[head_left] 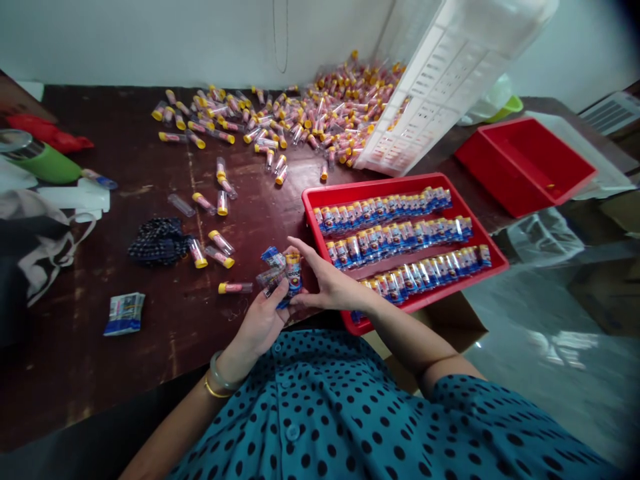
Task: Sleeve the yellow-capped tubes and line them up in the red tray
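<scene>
A small clear tube with a yellow cap and blue printed sleeve (293,272) is upright between my hands, over the front of the table. My left hand (265,323) is closed on it, the thumb pressed to its side. Blue printed sleeves and clear plastic (273,260) stick out above the left fingers. My right hand (330,283) curves around the same tube from the right, index finger near the cap and thumb low; its other fingers are partly hidden. Right beside it, a red tray (400,237) holds three rows of sleeved tubes (395,235).
Unsleeved yellow-capped tubes (320,113) are heaped along the wall, with several scattered nearer. A white crate (430,87) leans over the heap. Flat blue sleeves (125,313), dark checked cloth (159,241) and a green flask (47,160) lie left. A red bin (525,163) stands right.
</scene>
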Motion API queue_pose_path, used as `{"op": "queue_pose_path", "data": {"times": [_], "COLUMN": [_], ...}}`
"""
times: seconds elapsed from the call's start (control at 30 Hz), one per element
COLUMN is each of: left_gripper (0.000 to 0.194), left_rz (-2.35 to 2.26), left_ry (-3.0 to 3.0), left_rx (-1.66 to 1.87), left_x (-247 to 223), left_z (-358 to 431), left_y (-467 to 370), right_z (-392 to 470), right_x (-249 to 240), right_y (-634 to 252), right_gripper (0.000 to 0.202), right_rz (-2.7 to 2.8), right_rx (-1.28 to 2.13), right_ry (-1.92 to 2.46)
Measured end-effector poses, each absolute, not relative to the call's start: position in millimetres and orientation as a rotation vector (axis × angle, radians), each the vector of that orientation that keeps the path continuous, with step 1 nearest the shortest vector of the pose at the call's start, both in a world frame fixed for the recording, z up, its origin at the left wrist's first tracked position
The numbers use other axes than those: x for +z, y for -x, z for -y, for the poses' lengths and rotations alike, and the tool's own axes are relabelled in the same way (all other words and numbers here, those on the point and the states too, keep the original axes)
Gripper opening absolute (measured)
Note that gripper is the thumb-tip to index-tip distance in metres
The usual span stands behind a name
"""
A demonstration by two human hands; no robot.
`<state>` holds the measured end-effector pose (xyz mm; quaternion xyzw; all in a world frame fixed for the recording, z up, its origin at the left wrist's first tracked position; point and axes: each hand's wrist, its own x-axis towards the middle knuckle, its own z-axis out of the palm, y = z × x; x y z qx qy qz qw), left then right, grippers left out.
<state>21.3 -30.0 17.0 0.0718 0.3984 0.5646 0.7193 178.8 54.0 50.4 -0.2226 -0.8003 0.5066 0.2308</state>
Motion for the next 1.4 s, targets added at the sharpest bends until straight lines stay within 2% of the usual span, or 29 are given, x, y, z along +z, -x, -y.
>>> {"op": "queue_pose_path", "data": {"times": [0.4,0.53,0.6,0.7,0.77,0.9,1.07,1.4], "left_gripper": [0.024,0.028,0.030,0.034,0.035,0.037,0.034,0.039], "left_rz": [-0.899,-0.913,-0.945,-1.034,-1.073,-1.043,-1.047,-1.095], "left_ry": [-0.191,-0.213,-0.246,-0.288,-0.311,-0.374,-0.415,-0.416], "left_rx": [1.246,1.264,1.272,1.267,1.243,1.165,1.145,1.168], "left_x": [19.7,17.9,16.6,14.6,12.8,11.0,13.5,11.7], "left_z": [27.2,24.8,24.2,24.6,24.9,24.6,23.1,23.9], "left_y": [-20.0,-20.5,-21.3,-22.1,-22.0,-22.8,-26.4,-23.6], "right_z": [-56.1,-58.1,-59.3,-60.3,-60.8,-60.5,-62.0,-67.6], "right_x": [48.8,46.5,44.9,41.4,38.3,33.9,35.3,38.3], "right_y": [-176.8,-176.5,-175.9,-174.9,-175.4,-180.9,-189.3,-189.1], "right_gripper": [0.095,0.101,0.089,0.050,0.039,0.039,0.025,0.023], "right_rz": [2.158,2.068,1.958,1.767,1.652,1.489,1.607,1.530], "right_rx": [1.381,1.456,1.536,1.608,1.658,1.710,1.571,1.592], "right_ry": [0.613,0.629,0.678,0.786,0.815,0.819,0.896,0.842]}}
